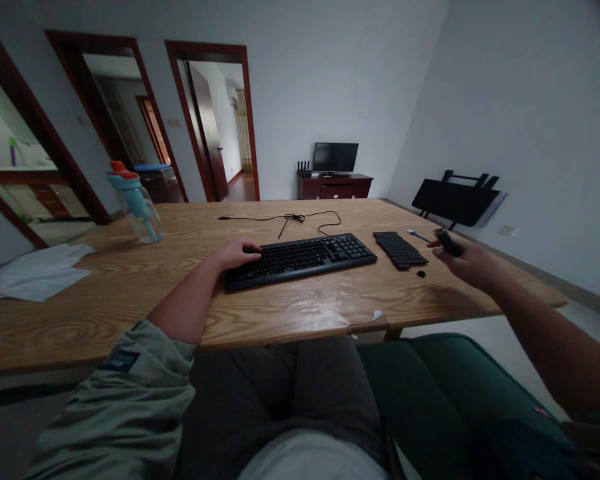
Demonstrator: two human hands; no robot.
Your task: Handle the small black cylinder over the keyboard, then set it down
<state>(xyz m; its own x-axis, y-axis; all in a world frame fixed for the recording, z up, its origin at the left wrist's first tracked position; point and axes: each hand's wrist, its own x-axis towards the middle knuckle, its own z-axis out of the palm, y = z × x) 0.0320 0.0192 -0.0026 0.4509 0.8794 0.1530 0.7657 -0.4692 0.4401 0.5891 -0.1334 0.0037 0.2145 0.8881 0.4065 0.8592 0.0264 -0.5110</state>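
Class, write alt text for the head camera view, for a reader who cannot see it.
A seated person's left hand rests on the left end of a black keyboard on a wooden table, while the right hand holds a small dark object above the table's right edge. A water bottle stands far left.

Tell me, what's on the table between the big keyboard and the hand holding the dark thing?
In the head view, a small black keypad and a tiny dark piece lie between the keyboard and the right hand.

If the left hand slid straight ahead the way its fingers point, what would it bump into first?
The left hand already rests on the end of the black keyboard and points along it, so it would probably meet its keys first.
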